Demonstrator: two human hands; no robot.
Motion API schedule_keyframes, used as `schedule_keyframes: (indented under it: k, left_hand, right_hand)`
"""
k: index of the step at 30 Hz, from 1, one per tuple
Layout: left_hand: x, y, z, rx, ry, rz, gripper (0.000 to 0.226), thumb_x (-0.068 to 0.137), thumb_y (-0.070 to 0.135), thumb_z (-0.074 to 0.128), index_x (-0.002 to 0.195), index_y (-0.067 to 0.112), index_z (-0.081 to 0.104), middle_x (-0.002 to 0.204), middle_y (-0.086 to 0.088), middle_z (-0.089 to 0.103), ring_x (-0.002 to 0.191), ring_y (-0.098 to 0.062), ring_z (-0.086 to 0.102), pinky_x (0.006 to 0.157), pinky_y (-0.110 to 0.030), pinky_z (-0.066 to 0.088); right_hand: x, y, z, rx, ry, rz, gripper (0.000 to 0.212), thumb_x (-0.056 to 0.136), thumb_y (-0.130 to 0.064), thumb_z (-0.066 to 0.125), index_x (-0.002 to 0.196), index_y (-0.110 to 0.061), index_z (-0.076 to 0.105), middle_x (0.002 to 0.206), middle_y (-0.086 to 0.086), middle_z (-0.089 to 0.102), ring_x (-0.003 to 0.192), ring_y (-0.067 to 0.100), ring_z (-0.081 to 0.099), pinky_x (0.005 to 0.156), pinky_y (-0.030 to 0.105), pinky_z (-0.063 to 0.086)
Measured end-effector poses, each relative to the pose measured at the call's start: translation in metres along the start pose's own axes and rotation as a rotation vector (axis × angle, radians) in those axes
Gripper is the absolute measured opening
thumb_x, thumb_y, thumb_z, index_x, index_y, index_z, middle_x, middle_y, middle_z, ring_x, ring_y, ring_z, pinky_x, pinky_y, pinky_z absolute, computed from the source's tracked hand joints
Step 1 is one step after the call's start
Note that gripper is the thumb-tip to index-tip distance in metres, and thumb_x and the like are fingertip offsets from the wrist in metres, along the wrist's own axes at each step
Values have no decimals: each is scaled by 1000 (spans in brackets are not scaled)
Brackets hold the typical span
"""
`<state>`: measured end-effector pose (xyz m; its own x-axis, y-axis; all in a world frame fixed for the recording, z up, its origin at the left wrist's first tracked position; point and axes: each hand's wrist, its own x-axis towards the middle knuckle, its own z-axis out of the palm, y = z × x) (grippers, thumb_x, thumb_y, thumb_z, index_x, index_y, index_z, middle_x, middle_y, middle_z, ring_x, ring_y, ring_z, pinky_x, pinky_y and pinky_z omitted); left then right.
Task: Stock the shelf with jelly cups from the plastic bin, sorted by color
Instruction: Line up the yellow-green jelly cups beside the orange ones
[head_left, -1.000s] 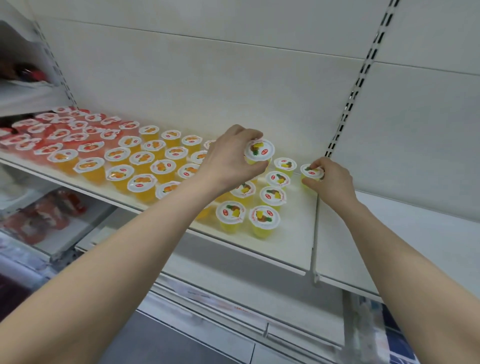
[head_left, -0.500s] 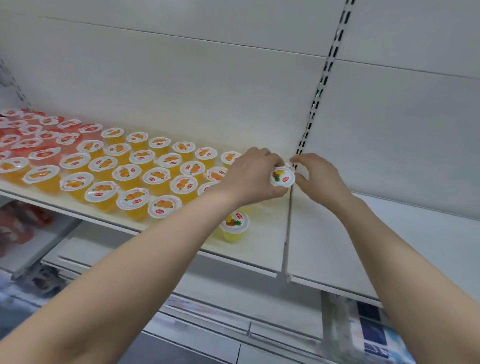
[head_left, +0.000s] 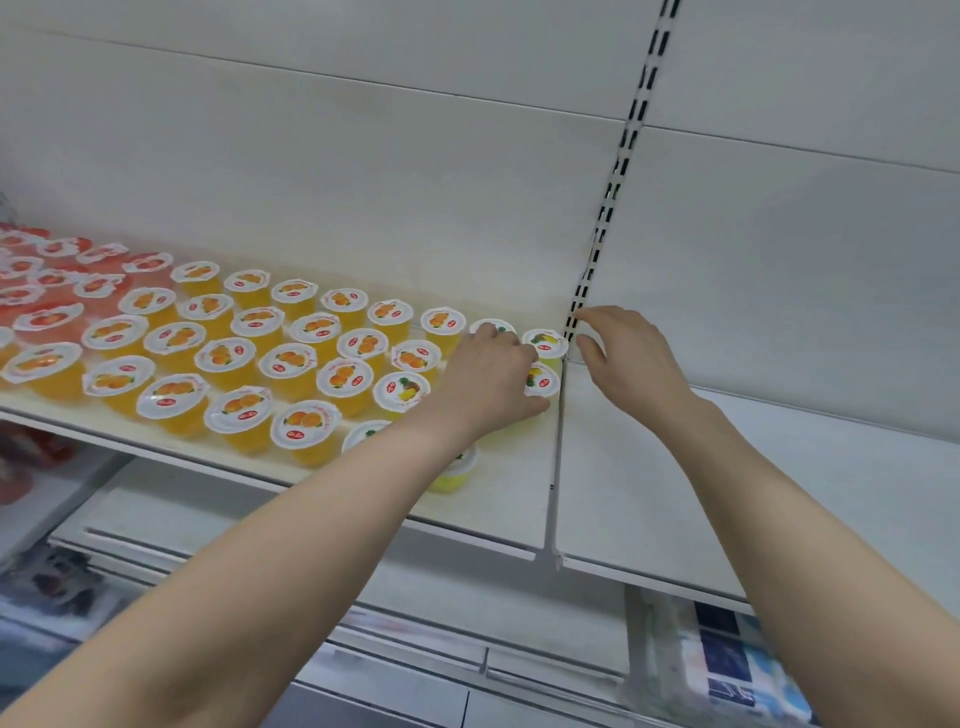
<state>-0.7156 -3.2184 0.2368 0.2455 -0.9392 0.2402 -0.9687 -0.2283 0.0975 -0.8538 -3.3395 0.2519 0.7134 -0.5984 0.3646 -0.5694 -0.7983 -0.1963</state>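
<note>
"jelly cups (head_left: 288, 364) were where?"
"upright in rows on the shelf (head_left: 514, 499): red at far left, orange in the middle, yellow at the right end by the seam (head_left: 557, 457). each stood top up, its axis vertical."
"and the hands?"
"the left hand (head_left: 485, 382) curled over a yellow cup (head_left: 541, 383), seemingly setting it down just in front of the corner cup (head_left: 544, 343). the right hand (head_left: 631, 358) hovered spread, holding nothing (the bin wasn't in view)."
"next?"
"probably a clean release and a straight lift, so no neighbours tipped, then more yellow ones."
</note>
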Motion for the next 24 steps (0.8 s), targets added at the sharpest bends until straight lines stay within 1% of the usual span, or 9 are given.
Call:
schedule_keyframes:
  k: [5,8,12,15,19,20,24]
  left_hand:
    - [-7,-9,-10,-15,3,42,64,80,64,57,124,18,59,119,-3,60,113,-27,48,93,-39,42]
    - [-20,-28,-26,-63,71,42,60,87,60,53,130,18,56,127,-3,58,116,-26,47,96,-39,41]
    - [-53,-68,-61,-38,154,9,53,92,51,53,134,19,53,131,-2,54,120,-26,44,97,-38,40]
    - [-90,-109,-87,34,244,-8,50,92,48,55,131,18,55,128,-4,57,119,-27,46,96,-40,42]
    - [-151,-171,-113,148,325,-26,44,90,43,59,122,13,62,118,-9,62,109,-32,54,92,-44,45]
    - [-168,-187,-118,175,341,-37,44,89,43,59,120,13,63,115,-10,63,106,-33,55,90,-44,47]
    - [-242,-251,-138,253,367,-91,51,86,49,44,114,13,66,108,-9,64,98,-33,57,88,-41,47]
  right_hand:
    - [1,-12,-11,-32,20,-39,37,100,-20,47,136,-11,54,136,8,58,125,31,49,99,44,38]
    - [5,-29,-18,-61,34,-106,38,99,-20,48,135,-10,55,133,11,59,124,33,50,101,47,39]
    - [10,-70,-23,-161,66,-261,36,98,-22,51,132,-8,56,126,13,62,116,37,54,91,46,42]
    - [12,-116,-21,-198,82,-386,39,97,-25,50,130,-6,56,123,15,62,114,39,55,89,48,44]
    - [14,-198,-10,-172,99,-489,41,94,-28,48,128,-6,58,121,16,63,113,39,57,89,49,45]
    - [13,-221,-5,-154,107,-515,42,93,-30,47,127,-7,59,119,15,64,111,39,58,89,48,46]
    - [7,-321,20,-104,110,-633,48,92,-37,39,127,-10,59,119,11,64,110,36,58,89,46,46]
